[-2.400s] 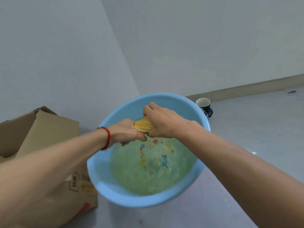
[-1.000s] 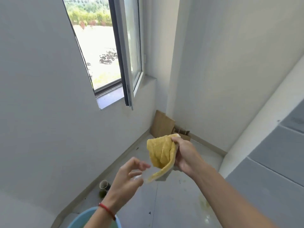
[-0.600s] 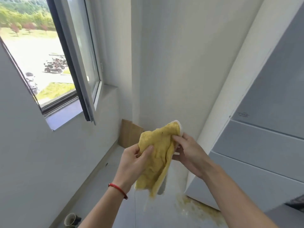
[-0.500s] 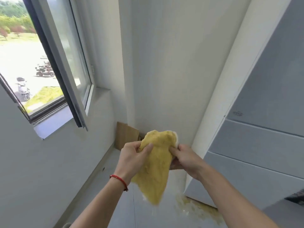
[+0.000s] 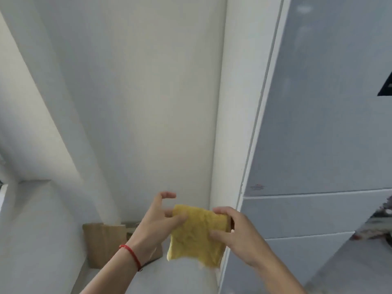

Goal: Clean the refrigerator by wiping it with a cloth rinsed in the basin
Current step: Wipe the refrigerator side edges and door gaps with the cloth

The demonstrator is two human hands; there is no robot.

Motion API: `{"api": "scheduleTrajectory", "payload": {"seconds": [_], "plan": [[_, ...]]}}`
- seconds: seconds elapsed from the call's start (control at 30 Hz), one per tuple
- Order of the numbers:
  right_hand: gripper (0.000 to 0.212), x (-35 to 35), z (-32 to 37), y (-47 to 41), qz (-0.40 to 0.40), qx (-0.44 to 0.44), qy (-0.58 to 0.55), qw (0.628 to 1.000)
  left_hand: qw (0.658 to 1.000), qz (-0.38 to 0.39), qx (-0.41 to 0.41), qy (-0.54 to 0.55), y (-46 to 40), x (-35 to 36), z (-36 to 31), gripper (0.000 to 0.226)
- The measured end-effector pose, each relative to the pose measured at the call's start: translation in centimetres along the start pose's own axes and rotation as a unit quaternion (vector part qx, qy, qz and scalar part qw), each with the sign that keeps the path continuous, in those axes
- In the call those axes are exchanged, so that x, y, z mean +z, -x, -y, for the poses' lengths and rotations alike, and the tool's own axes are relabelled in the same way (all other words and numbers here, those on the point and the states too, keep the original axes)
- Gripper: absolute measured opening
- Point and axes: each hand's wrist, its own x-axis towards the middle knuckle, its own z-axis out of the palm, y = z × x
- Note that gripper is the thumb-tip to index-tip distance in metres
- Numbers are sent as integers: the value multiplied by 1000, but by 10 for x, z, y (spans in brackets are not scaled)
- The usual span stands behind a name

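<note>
Grip, right hand (image 5: 239, 236): the yellow cloth (image 5: 196, 234) is pinched at its right edge, thumb on the front face, fingers curled over the top.
Grip, left hand (image 5: 156, 224): the cloth's upper left corner is held by the thumb and a finger; the remaining fingers are raised and loosely curled.
Cloth: held spread in the air between both hands, its lower edge hanging free.
Refrigerator (image 5: 322, 134): seen at right, just beside the cloth, its grey doors closed.
Wrist: a red string bracelet (image 5: 131, 256) is worn on the left.
Floor corner: cardboard (image 5: 104, 242) is leaned against the white wall (image 5: 137, 98).

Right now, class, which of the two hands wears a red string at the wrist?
The left hand, pinching the yellow cloth's left edge, wears the red string. The right hand, holding the cloth's other edge, has a bare wrist.
</note>
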Motion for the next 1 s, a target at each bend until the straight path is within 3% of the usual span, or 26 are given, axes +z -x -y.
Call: {"api": "scheduleTrajectory", "payload": {"seconds": [0.07,0.13,0.2,0.33,0.43,0.53,0.67,0.7,0.8,0.87,1.0], "plan": [[21,-7,10,-19,-60,-27,115,991,993,84,55,-55,-29,-10,-12,57],[7,-14,20,-35,-112,-33,214,970,973,91,123,-173,-63,-15,-22,47],[11,-10,27,-46,-176,-21,275,945,938,80,205,-268,-97,-19,-31,35],[28,7,50,-54,-282,42,281,917,900,116,277,-316,-144,-29,-56,19],[20,5,82,-56,-389,43,188,901,889,182,322,-270,-171,-34,-91,10],[10,-12,130,-51,-525,-19,19,851,895,303,308,-108,-179,-35,-142,4],[33,-14,155,-63,-708,-172,-52,683,850,403,338,16,-165,-19,-203,19],[37,-4,153,-70,-713,-185,-32,675,842,421,337,22,-161,-12,-211,22],[83,6,141,-92,-654,-159,-1,739,826,469,313,10,-155,13,-233,25],[97,-2,146,-91,-611,-185,-64,767,814,485,321,-15,-149,25,-247,23],[100,-31,175,-78,-634,-222,-37,740,774,528,349,7,-139,35,-279,12]]}}
